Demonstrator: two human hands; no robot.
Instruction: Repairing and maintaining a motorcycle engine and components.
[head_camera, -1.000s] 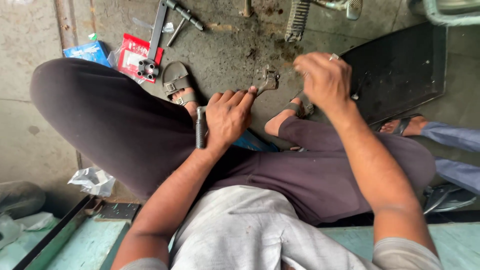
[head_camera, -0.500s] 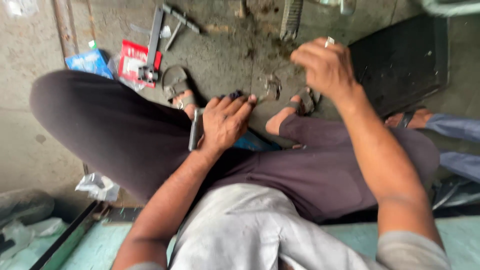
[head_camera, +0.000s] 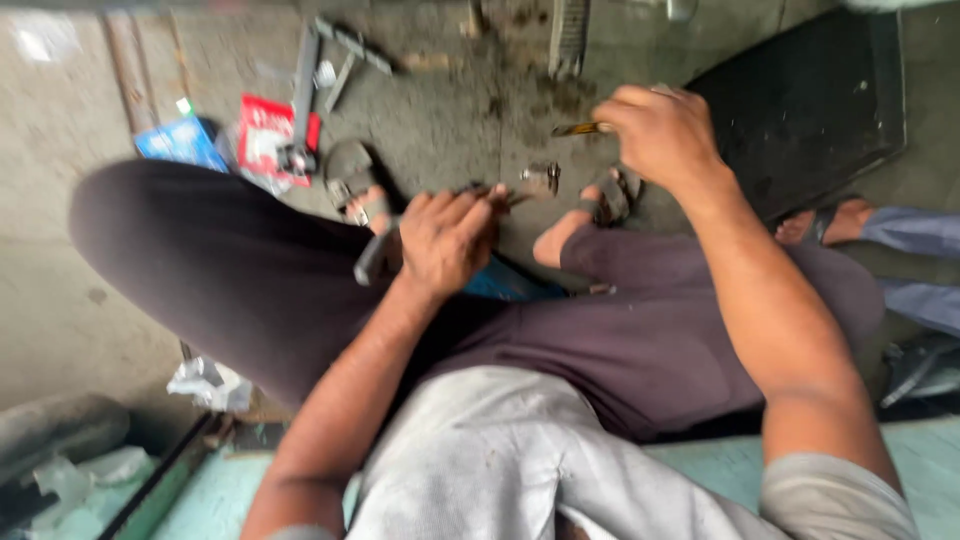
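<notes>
My left hand (head_camera: 447, 243) rests over my left knee, closed around a dark cylindrical tool handle (head_camera: 372, 260) that pokes out to the left of the hand. Farther out over the dirty floor, my right hand (head_camera: 660, 135) is closed on a thin brownish rod-like tool (head_camera: 577, 129) whose tip points left. A small metal part (head_camera: 541, 179) lies on the ground between the two hands, just beyond my sandalled feet (head_camera: 610, 200). The picture is blurred by motion.
A red packet (head_camera: 262, 138), a blue packet (head_camera: 182, 143) and long metal tools (head_camera: 305, 90) lie at the upper left. A black mat (head_camera: 810, 100) covers the floor at the upper right. Another person's sandalled foot (head_camera: 825, 222) and trouser leg (head_camera: 915, 235) reach in from the right.
My right hand has dropped lower and now shows a thin rod in its grip. The left hand stayed on the knee. The camera shifted, blurring the picture.
</notes>
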